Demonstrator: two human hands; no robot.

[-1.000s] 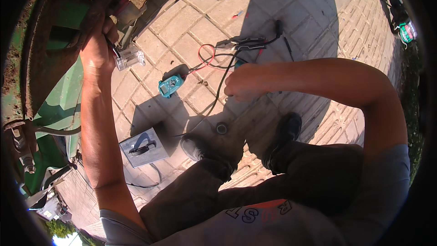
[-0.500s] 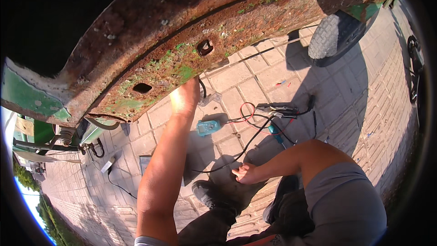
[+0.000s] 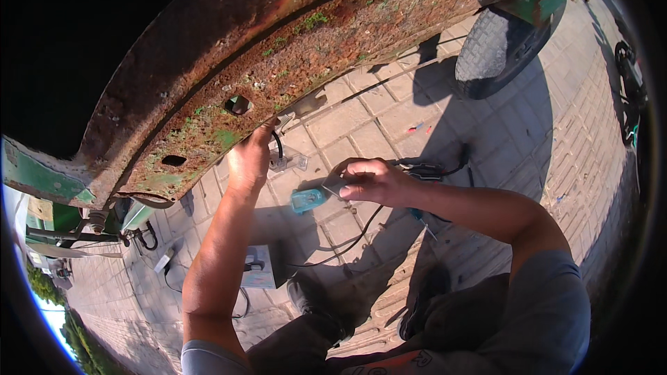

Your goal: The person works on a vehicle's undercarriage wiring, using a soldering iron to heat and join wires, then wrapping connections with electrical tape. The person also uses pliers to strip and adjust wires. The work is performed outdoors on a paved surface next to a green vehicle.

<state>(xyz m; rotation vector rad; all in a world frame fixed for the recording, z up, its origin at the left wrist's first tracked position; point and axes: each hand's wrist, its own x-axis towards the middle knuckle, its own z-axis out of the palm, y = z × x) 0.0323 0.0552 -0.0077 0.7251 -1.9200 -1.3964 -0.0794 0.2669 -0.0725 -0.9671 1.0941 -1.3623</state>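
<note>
My left hand [image 3: 250, 157] reaches up to the lower edge of a rusty metal beam [image 3: 326, 55] flecked with green. Its fingertips are partly hidden at that edge, so their grip cannot be made out. Close beside it, a short length of black cable [image 3: 279, 146] hangs down. My right hand [image 3: 372, 182] is raised over the paving, to the right of a teal multimeter [image 3: 307, 201]. Its thumb and forefinger are pinched together around something thin, too small to name. A black lead [image 3: 354, 239] curves along the ground below it.
Past my right forearm lie a dark bundle of leads [image 3: 427, 170] and a teal-handled screwdriver [image 3: 418, 215]. A pale flat box [image 3: 258, 271] sits by my left forearm. At the far right stands a black tyre [image 3: 486, 55]. A white connector [image 3: 165, 261] on a cord lies at left.
My right hand has risen from low near my shoes toward the beam, beside the multimeter, and now pinches. My left hand stays at the beam's edge. The whole view has shifted slightly.
</note>
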